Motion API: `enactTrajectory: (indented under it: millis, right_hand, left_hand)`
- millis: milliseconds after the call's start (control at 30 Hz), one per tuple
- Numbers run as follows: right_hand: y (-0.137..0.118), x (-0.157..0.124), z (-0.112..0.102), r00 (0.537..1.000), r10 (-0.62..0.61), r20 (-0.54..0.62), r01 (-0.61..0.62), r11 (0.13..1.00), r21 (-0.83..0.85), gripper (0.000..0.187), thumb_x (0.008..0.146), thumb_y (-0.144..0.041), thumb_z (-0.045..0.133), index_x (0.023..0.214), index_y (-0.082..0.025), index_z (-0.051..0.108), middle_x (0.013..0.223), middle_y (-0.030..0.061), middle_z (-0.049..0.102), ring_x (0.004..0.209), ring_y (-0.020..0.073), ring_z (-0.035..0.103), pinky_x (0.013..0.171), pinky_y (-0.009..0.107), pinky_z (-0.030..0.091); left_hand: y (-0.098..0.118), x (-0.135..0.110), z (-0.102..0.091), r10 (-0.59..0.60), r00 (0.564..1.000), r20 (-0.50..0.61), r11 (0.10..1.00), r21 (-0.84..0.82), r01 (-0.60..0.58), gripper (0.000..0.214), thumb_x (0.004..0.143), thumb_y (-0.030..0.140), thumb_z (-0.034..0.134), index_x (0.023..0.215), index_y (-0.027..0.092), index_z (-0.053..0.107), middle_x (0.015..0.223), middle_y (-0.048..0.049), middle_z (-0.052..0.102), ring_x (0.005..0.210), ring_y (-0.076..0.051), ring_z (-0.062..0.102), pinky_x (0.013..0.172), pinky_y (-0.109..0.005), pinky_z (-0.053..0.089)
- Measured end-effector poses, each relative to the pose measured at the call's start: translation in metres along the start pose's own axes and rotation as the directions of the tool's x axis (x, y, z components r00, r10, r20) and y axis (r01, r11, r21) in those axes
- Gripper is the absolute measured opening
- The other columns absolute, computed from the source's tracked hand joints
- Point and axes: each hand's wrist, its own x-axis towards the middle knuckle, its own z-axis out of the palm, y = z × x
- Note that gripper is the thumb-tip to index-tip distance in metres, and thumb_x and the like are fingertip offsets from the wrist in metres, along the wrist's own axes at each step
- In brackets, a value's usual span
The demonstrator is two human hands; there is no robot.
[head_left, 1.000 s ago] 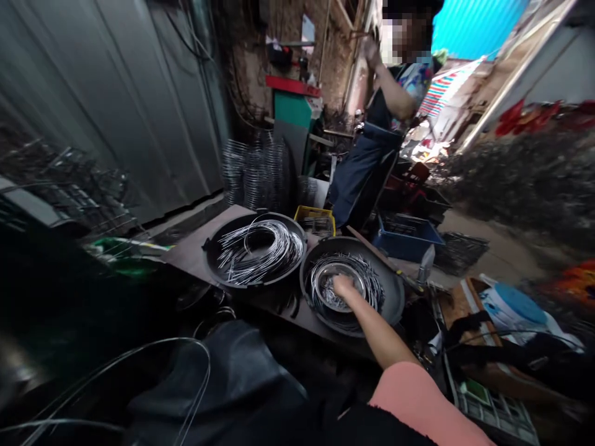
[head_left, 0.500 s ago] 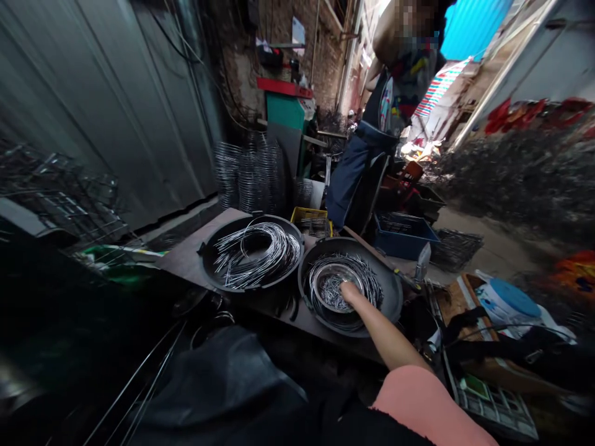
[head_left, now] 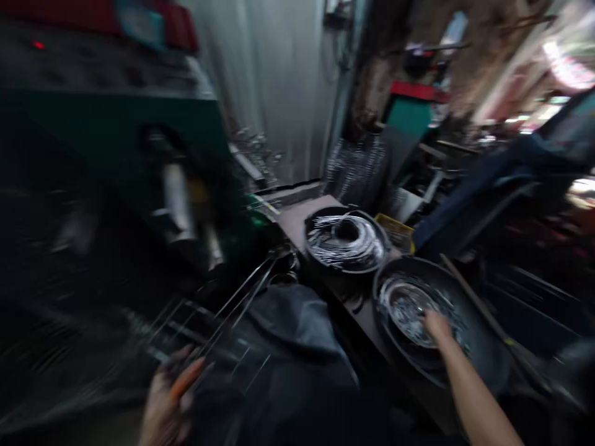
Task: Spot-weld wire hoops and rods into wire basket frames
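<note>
The picture is smeared by motion. My right hand point(head_left: 436, 326) reaches into a small shiny bowl point(head_left: 404, 303) of short wire pieces, which sits inside a wide black pan point(head_left: 478, 347); its fingers are blurred. My left hand point(head_left: 168, 396), low at the left, is closed on thin wire hoops point(head_left: 242, 297) that rise toward the machine. A second black pan point(head_left: 346, 238) farther back holds curved silver wires.
A big green machine point(head_left: 116, 142) with a red top fills the left. Coiled wire stacks point(head_left: 357, 167) stand against the corrugated metal wall. A yellow crate point(head_left: 398, 228) sits behind the pans. A person in dark blue point(head_left: 502, 179) is at the right.
The view has swung left, bringing the green machine in. My left hand with the wire hoops has come into view. My right hand stays in the small bowl.
</note>
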Motion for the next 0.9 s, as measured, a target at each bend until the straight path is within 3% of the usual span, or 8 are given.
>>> enactTrajectory:
  millis: [200,333,400,467,533,700,800,900]
  right_hand:
    - [0.029,0.053,0.020,0.994,-0.021,-0.111,0.023,1.000,0.016,0.028,0.076,-0.025,0.046,0.086,-0.019,0.071,0.087,0.0193,0.068,0.080,0.0300,0.065,0.070,0.038,0.050]
    - [0.006,0.052,-0.002,0.992,-0.014,-0.127,0.028,0.994,0.109,0.027,0.072,-0.031,0.046,0.065,-0.017,0.068,0.077,0.0228,0.067,0.078,0.0349,0.064,0.069,0.043,0.049]
    - [-0.034,0.035,-0.029,0.968,-0.134,-0.214,0.192,0.941,0.280,0.029,0.071,-0.039,0.046,0.065,-0.019,0.066,0.074,0.0189,0.067,0.078,0.0348,0.063,0.070,0.043,0.048]
    - [-0.094,0.009,-0.055,0.891,-0.316,-0.326,0.446,0.747,0.493,0.034,0.068,-0.048,0.048,0.072,-0.019,0.066,0.077,0.0129,0.068,0.080,0.0308,0.062,0.070,0.038,0.047]
    - [-0.166,-0.022,-0.073,0.808,-0.471,-0.354,0.576,0.503,0.644,0.040,0.067,-0.054,0.051,0.075,-0.017,0.064,0.074,0.0089,0.065,0.074,0.0251,0.059,0.065,0.032,0.046]
    - [-0.322,-0.096,-0.077,0.611,-0.744,-0.269,0.438,0.036,0.898,0.039,0.067,-0.055,0.059,0.065,-0.016,0.055,0.054,-0.0016,0.049,0.050,0.0114,0.044,0.049,0.024,0.035]
    - [-0.369,-0.120,-0.072,0.517,-0.819,-0.248,0.298,-0.100,0.949,0.037,0.067,-0.052,0.062,0.062,-0.016,0.053,0.053,-0.0034,0.046,0.049,0.0097,0.041,0.048,0.023,0.032]
    - [-0.386,-0.129,-0.069,0.452,-0.849,-0.275,0.256,-0.171,0.951,0.034,0.071,-0.049,0.061,0.061,-0.017,0.052,0.053,-0.0040,0.045,0.049,0.0090,0.039,0.048,0.023,0.031]
  left_hand:
    - [-0.005,-0.001,0.004,-0.011,0.996,-0.089,0.975,-0.223,-0.009,0.050,0.043,0.023,0.079,0.086,0.021,0.053,0.093,0.0004,0.054,0.087,-0.016,0.056,0.069,-0.028,0.050]
    - [-0.012,-0.003,-0.001,-0.020,0.996,-0.092,0.955,-0.296,-0.008,0.051,0.047,0.025,0.078,0.090,0.021,0.052,0.092,0.0001,0.053,0.090,-0.017,0.054,0.069,-0.028,0.049]
    - [-0.017,-0.004,-0.003,-0.011,0.996,-0.093,0.945,-0.326,-0.020,0.050,0.048,0.025,0.078,0.090,0.021,0.052,0.095,-0.0001,0.052,0.094,-0.017,0.053,0.071,-0.029,0.048]
    - [-0.021,-0.005,-0.003,0.009,0.995,-0.097,0.933,-0.357,-0.043,0.048,0.049,0.025,0.077,0.090,0.021,0.052,0.100,-0.0005,0.051,0.098,-0.018,0.051,0.072,-0.029,0.048]
    - [-0.026,-0.008,-0.002,0.021,0.995,-0.098,0.919,-0.391,-0.057,0.046,0.051,0.025,0.077,0.090,0.022,0.052,0.103,-0.0004,0.051,0.099,-0.017,0.050,0.073,-0.029,0.047]
    - [-0.036,-0.021,0.002,0.035,0.995,-0.096,0.899,-0.432,-0.073,0.040,0.058,0.026,0.073,0.093,0.023,0.052,0.104,-0.0002,0.051,0.097,-0.016,0.051,0.075,-0.028,0.046]
    - [-0.042,-0.026,0.000,0.058,0.990,-0.125,0.891,-0.441,-0.107,0.039,0.060,0.027,0.072,0.094,0.024,0.052,0.107,-0.0010,0.050,0.100,-0.017,0.050,0.076,-0.029,0.045]
    - [-0.047,-0.026,-0.003,0.071,0.984,-0.162,0.891,-0.434,-0.135,0.040,0.059,0.028,0.072,0.094,0.023,0.053,0.108,-0.0019,0.050,0.102,-0.019,0.049,0.078,-0.031,0.045]
